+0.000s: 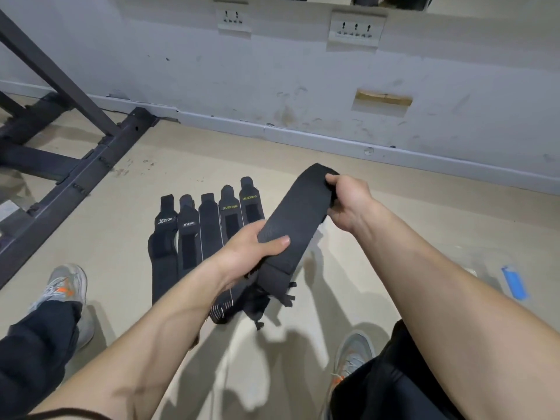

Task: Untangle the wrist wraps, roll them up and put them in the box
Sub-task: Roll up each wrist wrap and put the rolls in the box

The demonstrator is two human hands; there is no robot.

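Head view shows the job partly done, by my reading. On the floor [121, 237] a row of five wraps [209, 228] lies flat and side by side, so these look untangled, but none of them is rolled. No box can be seen anywhere, so nothing appears to be packed yet.

A sixth black wrap [297, 207] is held stretched in the air above and to the right of that row. The left hand [248, 253] grips its lower part, thumb on top and fingers curled beneath. The right hand [348, 201] pinches its upper end, fingers closed round the edge. Below the left hand sits a dark heap [260, 301] of loops and ends. I cannot tell how many wraps are in it, and it may still need sorting. Rolling and boxing are all still to do.

Writing: the leftmost wrap [165, 225] carries a white logo that reads like "XTEP". The second wrap [188, 228] has a small white word too blurred to be sure of. The fourth wrap [230, 213] and the fifth wrap [250, 201] both say "XUEYING" in yellow-green. The third shows no lettering.
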